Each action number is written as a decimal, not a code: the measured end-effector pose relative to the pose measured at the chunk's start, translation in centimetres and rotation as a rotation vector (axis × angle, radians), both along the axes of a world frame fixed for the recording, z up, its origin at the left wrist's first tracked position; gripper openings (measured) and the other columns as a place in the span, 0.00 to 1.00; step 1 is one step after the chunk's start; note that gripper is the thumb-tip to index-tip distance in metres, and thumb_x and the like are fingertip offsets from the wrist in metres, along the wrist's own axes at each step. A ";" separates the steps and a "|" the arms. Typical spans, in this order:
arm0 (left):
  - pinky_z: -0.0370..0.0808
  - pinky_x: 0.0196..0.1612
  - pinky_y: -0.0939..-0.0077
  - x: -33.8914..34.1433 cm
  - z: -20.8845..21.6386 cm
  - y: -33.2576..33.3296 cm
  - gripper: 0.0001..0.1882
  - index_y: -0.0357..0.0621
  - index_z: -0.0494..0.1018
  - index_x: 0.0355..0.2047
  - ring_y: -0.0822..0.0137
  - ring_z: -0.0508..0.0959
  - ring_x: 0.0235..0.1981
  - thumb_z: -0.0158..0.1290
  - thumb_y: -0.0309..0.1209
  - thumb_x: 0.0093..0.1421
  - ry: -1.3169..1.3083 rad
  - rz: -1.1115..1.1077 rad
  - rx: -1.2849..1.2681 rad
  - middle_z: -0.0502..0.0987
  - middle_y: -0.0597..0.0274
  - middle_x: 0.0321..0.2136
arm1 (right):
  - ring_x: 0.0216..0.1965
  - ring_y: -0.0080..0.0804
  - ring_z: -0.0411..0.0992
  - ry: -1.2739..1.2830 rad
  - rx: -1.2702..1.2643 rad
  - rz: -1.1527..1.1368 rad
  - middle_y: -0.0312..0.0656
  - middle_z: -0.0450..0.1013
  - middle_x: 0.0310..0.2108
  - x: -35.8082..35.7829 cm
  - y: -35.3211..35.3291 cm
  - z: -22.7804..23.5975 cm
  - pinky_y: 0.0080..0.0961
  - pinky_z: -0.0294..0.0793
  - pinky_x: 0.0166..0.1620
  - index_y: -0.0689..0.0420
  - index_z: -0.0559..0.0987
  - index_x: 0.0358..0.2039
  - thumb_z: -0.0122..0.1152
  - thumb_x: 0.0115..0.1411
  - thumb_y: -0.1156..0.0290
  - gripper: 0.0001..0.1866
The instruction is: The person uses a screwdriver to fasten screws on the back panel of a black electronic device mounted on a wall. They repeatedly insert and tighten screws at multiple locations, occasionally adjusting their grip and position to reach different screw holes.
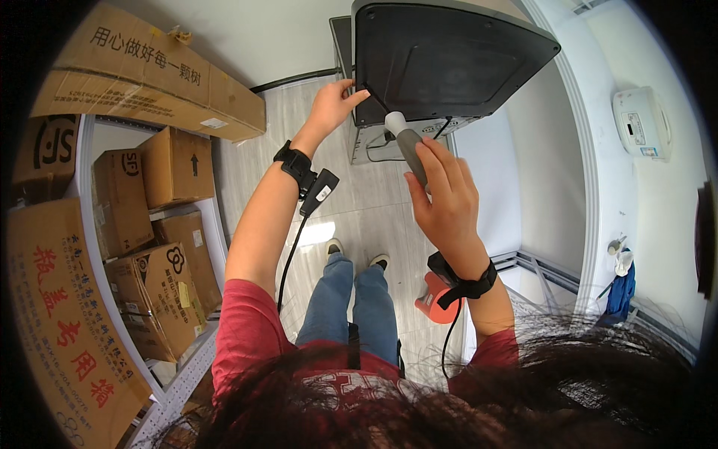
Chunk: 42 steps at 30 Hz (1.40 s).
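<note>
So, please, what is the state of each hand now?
Left hand: at the left edge of the black panel; whether it grips cannot be told.
Right hand: closed, holding a grey-handled screwdriver.

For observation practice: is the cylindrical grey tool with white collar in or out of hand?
In: the right hand wraps round the grey tool's handle.

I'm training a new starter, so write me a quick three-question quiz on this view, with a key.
1. Which hand holds the gray, cylindrical-handled tool?
2. True or false: the left hand is at the left edge of the large black plastic panel.
3. Fill in: the brown cardboard boxes are to the person's ____.

Key: 1. The right hand. 2. True. 3. Left.
</note>
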<state>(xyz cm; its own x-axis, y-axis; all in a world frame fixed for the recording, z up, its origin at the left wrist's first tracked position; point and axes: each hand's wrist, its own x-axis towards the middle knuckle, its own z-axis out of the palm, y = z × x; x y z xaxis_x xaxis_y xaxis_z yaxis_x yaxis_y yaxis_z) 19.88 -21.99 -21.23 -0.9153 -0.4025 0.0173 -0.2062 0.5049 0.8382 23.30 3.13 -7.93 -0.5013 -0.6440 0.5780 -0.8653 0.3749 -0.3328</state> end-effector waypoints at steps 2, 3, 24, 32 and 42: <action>0.68 0.26 0.70 0.0 0.0 0.0 0.29 0.34 0.75 0.47 0.66 0.70 0.20 0.60 0.47 0.54 -0.003 0.003 0.006 0.71 0.59 0.18 | 0.27 0.35 0.70 -0.073 0.026 -0.007 0.40 0.73 0.47 0.3 0.2 -0.2 0.29 0.72 0.30 0.59 0.77 0.44 0.65 0.45 0.79 0.21; 0.68 0.26 0.70 0.0 0.0 0.0 0.29 0.34 0.75 0.47 0.66 0.70 0.20 0.60 0.47 0.54 -0.004 0.002 0.010 0.71 0.59 0.18 | 0.27 0.34 0.70 -0.109 0.039 -0.012 0.39 0.73 0.47 0.4 0.3 -0.3 0.28 0.72 0.30 0.58 0.78 0.43 0.65 0.45 0.78 0.20; 0.69 0.27 0.71 0.1 0.2 0.4 0.31 0.33 0.74 0.48 0.66 0.70 0.21 0.60 0.48 0.54 -0.027 0.011 0.014 0.71 0.59 0.19 | 0.23 0.29 0.67 0.023 -0.027 -0.015 0.38 0.75 0.45 0.5 1.3 -0.6 0.23 0.69 0.26 0.57 0.81 0.37 0.67 0.45 0.79 0.15; 0.69 0.27 0.71 0.1 0.0 0.3 0.31 0.33 0.74 0.47 0.66 0.70 0.21 0.60 0.48 0.55 -0.019 0.004 0.028 0.71 0.58 0.19 | 0.23 0.29 0.67 0.042 -0.075 -0.058 0.38 0.75 0.45 0.7 0.6 -1.2 0.23 0.68 0.25 0.57 0.81 0.38 0.66 0.45 0.79 0.16; 0.69 0.27 0.71 0.0 0.1 0.4 0.27 0.34 0.75 0.46 0.66 0.70 0.20 0.59 0.46 0.56 -0.025 0.010 0.002 0.70 0.59 0.18 | 0.40 0.46 0.76 -0.196 -0.042 -0.115 0.52 0.73 0.45 1.5 0.6 -1.9 0.28 0.78 0.37 0.65 0.71 0.51 0.66 0.52 0.72 0.26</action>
<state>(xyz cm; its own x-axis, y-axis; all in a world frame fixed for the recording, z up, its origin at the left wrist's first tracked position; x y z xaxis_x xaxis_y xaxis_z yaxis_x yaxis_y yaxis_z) 19.84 -21.61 -21.13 -0.9114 -0.4115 -0.0065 -0.2321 0.5008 0.8339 24.78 3.68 -9.79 -0.6750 -0.5540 0.4873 -0.7352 0.4494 -0.5075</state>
